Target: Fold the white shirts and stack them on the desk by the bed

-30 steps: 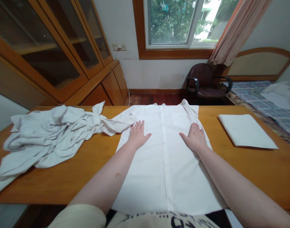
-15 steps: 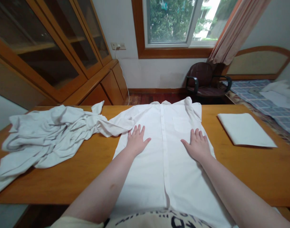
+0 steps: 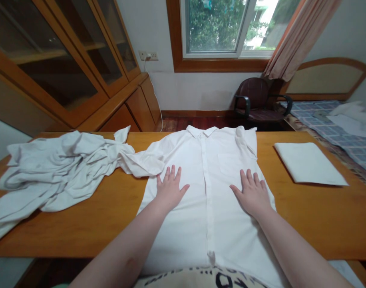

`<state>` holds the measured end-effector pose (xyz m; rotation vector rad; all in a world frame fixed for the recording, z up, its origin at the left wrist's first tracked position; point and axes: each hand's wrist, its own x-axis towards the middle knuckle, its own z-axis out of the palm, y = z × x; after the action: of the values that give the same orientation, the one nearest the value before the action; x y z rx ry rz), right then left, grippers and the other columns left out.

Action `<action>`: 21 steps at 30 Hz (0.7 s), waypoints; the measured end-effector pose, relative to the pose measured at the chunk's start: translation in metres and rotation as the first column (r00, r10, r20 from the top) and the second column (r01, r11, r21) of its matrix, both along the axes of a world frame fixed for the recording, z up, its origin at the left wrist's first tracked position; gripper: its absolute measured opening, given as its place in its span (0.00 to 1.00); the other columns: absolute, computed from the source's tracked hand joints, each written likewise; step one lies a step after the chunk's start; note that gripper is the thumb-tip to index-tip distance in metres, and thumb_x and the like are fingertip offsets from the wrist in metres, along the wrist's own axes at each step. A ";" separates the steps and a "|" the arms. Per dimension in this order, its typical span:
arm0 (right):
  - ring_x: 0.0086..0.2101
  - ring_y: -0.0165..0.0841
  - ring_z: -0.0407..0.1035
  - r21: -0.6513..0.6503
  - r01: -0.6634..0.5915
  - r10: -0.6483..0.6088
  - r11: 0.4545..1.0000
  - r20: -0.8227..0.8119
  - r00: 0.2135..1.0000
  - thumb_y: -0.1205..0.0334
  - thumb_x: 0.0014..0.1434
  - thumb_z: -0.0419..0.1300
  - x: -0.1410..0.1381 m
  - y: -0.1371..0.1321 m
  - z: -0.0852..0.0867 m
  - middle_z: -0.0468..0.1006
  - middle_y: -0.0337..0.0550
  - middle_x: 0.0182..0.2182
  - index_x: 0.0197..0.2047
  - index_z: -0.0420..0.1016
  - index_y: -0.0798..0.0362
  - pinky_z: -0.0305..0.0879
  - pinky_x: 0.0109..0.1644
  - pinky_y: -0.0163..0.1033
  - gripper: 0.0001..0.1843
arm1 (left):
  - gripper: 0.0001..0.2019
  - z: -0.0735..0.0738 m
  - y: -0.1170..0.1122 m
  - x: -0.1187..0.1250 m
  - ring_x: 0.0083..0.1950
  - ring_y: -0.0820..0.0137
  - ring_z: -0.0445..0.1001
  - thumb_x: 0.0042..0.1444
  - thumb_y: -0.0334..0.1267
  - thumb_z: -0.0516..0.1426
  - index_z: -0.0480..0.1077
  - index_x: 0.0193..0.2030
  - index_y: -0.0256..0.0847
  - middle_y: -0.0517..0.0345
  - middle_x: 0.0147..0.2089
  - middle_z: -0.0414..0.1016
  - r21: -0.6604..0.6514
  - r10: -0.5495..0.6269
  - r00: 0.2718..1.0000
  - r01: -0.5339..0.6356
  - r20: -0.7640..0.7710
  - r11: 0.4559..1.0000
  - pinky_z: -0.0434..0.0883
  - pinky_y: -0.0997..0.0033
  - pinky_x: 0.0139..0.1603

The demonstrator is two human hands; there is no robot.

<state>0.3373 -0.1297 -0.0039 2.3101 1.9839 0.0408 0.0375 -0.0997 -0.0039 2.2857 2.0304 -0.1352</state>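
A white button-up shirt (image 3: pixel 192 224) lies front side up on the wooden table, its collar (image 3: pixel 202 131) at the far edge and its hem reaching my body. My left hand (image 3: pixel 170 188) rests flat on the shirt's left half, fingers spread. On the other half, below the chest pocket, my right hand (image 3: pixel 252 194) lies flat with its fingers apart. The left sleeve (image 3: pixel 144 162) stretches out toward a crumpled heap of white cloth (image 3: pixel 72 168). At the right shoulder the other sleeve (image 3: pixel 245 140) is bunched up.
A neatly folded white cloth (image 3: pixel 309 163) lies at the right of the table (image 3: pixel 315 224). Beyond the far edge stand a dark office chair (image 3: pixel 255 100) and a bed with a checked cover (image 3: pixel 317 118). A glass-fronted cabinet (image 3: pixel 111 100) stands at the left.
Both hands have slid slightly toward me on the shirt. The shirt has come nearer too, and its collar now shows on the table near the far edge.
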 end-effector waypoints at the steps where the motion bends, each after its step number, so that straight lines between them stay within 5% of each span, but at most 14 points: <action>1: 0.66 0.52 0.40 -0.005 0.002 -0.001 1.000 0.004 1.000 0.38 0.63 0.40 0.000 -0.003 0.000 0.47 0.55 0.68 0.71 0.45 0.58 0.39 0.66 0.55 0.42 | 0.37 0.000 -0.003 0.000 0.73 0.54 0.36 0.61 0.59 0.40 0.41 0.72 0.42 0.49 0.74 0.35 -0.002 -0.003 1.000 0.003 0.001 1.000 0.45 0.36 0.65; 9: 0.65 0.54 0.43 -0.062 -0.018 0.020 0.998 0.026 0.999 0.40 0.63 0.42 0.002 -0.011 0.008 0.48 0.58 0.68 0.70 0.46 0.60 0.44 0.63 0.57 0.42 | 0.38 0.002 -0.011 0.003 0.73 0.54 0.35 0.61 0.59 0.41 0.39 0.72 0.41 0.49 0.74 0.34 -0.018 -0.004 1.000 0.004 -0.005 1.000 0.41 0.36 0.65; 15: 0.48 0.54 0.69 -0.203 -0.069 0.057 0.977 -0.064 0.996 0.38 0.60 0.46 0.000 0.037 0.060 0.72 0.63 0.51 0.53 0.72 0.61 0.63 0.49 0.54 0.36 | 0.38 0.002 -0.011 0.005 0.73 0.54 0.35 0.61 0.58 0.41 0.40 0.72 0.40 0.47 0.74 0.34 -0.022 0.000 1.000 0.000 -0.008 1.000 0.41 0.35 0.65; 18: 0.58 0.51 0.60 0.048 -0.135 0.140 0.990 -0.136 0.981 0.42 0.63 0.46 -0.019 0.075 0.075 0.62 0.64 0.61 0.61 0.65 0.62 0.58 0.57 0.51 0.35 | 0.37 0.002 -0.011 0.004 0.73 0.53 0.35 0.61 0.58 0.41 0.40 0.72 0.40 0.48 0.74 0.34 -0.017 0.001 1.000 -0.002 -0.011 1.000 0.41 0.35 0.65; 21: 0.64 0.48 0.48 0.129 -0.205 0.230 0.970 -0.223 0.947 0.43 0.63 0.46 -0.043 0.107 0.064 0.50 0.61 0.67 0.67 0.54 0.63 0.49 0.63 0.49 0.39 | 0.37 0.000 -0.011 0.003 0.73 0.53 0.35 0.61 0.58 0.41 0.40 0.72 0.41 0.48 0.74 0.34 -0.014 0.004 1.000 -0.004 -0.010 1.000 0.41 0.35 0.65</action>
<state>0.2942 -0.0228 0.0604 2.2355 2.4024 -0.1240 0.0408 -0.1106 -0.0037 2.2775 2.0319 -0.1597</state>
